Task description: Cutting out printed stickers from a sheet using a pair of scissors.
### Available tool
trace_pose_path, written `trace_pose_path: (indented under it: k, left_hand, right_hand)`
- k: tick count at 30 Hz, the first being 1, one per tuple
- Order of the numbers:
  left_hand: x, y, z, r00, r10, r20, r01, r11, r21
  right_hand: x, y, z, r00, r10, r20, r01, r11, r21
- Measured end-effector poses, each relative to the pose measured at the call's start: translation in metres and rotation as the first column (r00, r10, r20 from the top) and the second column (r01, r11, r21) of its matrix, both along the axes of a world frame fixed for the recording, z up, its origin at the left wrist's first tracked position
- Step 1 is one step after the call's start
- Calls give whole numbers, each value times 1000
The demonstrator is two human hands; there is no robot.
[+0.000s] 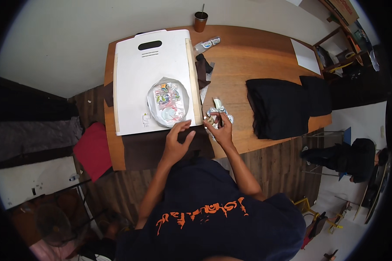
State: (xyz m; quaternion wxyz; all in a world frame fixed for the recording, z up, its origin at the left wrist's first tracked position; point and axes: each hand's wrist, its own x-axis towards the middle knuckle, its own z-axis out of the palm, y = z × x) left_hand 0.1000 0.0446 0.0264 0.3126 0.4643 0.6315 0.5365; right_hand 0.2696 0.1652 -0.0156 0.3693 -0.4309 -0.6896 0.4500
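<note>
At the far left, off the surface, we see a red cushion lying on the wooden floor beside the surface's left edge. On the wooden surface itself a large white board with a dark oval handle slot takes up the left part. On the board's near half lies a roundish sheet of clear film carrying colourful stickers. Under the board's near edge a dark brown cloth spreads toward us.

Our left hand rests on that brown cloth just below the board, fingers spread and loosely open, the fingertips reaching the board's near edge close to the sticker sheet; it grips nothing.

Just to the right, our right hand is closed around a small pair of scissors, and a little cluster of cut sticker pieces lies at its fingertips, just beside the board's right edge. Whether the blades are on a piece right now we cannot tell, since the spot is small in this view.

Further back stands a brown metal cup with a straw, with a clear wrapper near it. Right of the hands lies a stack of folded black fabric, and a white sheet of paper sits at the far right corner.
</note>
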Motion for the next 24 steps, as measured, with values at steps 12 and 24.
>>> trace_pose_path:
  k: [12,24]
  left_hand:
    - [-12,29,30,769,156,619,-271,958,96]
    - [-15,16,56,862,232,451,-331,931,155]
  right_hand:
    - [-55,-8,77,962,214,-171,-232,968,-94]
    - [-83,-28,103,915,32,-402,-169,935,-311]
